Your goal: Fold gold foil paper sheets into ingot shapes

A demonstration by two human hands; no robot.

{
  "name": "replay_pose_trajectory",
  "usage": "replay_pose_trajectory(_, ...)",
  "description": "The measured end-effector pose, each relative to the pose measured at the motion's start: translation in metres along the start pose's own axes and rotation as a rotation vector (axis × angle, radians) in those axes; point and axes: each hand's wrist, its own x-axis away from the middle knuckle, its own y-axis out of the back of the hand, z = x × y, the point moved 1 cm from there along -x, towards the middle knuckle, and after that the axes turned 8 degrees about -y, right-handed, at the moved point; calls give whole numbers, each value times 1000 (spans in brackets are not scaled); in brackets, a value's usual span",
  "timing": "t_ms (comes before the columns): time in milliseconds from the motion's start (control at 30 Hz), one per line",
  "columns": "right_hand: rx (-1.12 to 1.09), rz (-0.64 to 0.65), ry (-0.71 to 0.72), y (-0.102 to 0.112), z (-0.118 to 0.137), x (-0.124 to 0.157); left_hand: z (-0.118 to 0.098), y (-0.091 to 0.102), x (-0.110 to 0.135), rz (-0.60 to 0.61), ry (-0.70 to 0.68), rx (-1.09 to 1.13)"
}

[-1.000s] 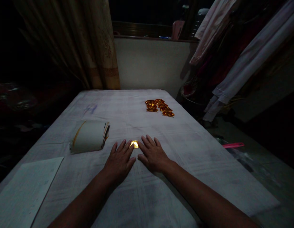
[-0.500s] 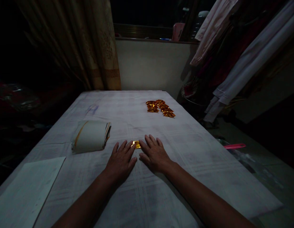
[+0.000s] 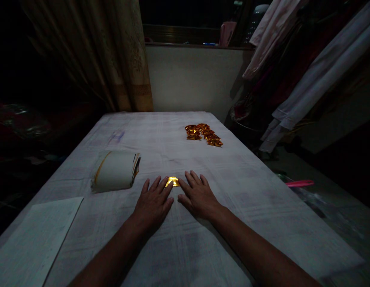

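Note:
A small piece of shiny gold foil paper lies flat on the cloth-covered table, between my two hands. My left hand rests palm down with fingers spread, its index fingertip on the foil's left part. On the other side, my right hand lies palm down too, fingers apart, with its index fingertip at the foil's right edge. Farther back on the right sits a cluster of several folded gold foil pieces.
A folded whitish bundle with a yellow band stands left of my hands. Nearer on the left lies a white sheet. Clothes hang at the right, and a curtain falls behind the table's far left.
My right hand has shifted slightly right, and more of the gold foil shows between the hands. The left hand is nearly unmoved. The whole view has tilted a little.

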Motion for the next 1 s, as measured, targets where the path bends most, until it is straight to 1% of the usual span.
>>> replay_pose_trajectory(167, 1, -21, 100, 1, 12, 0, 0, -4, 2, -25, 15, -1)
replay_pose_trajectory(233, -4, -14, 112, 3, 15, 1, 0, -4, 3, -31, 13, 0)
replay_pose_trajectory(400, 18, -29, 49, 6, 10, 7, 1, 2, 1, -23, 6, 11)
replay_pose_trajectory(567, 33, -63, -17, 3, 0, 15, 0, 10, -1, 21, -24, 18)
replay_pose_trajectory(633, 24, -76, -31, 1, 0, 16, -1, 10, -1, 17, -27, 14)
replay_pose_trajectory(733, 1, -96, -45, -1, 0, 17, 2, 7, 0, -25, -21, 31)
replay_pose_trajectory(833, -35, -122, -26, -1, -1, 13, 11, 5, -3, -97, 0, 71)
replay_pose_trajectory(933, -94, -146, -1, 2, -4, 4, 22, 6, -8, -167, -5, 117)
replay_pose_trajectory(1000, -125, -136, 2, 6, -6, -5, 27, 9, -12, -187, -13, 120)
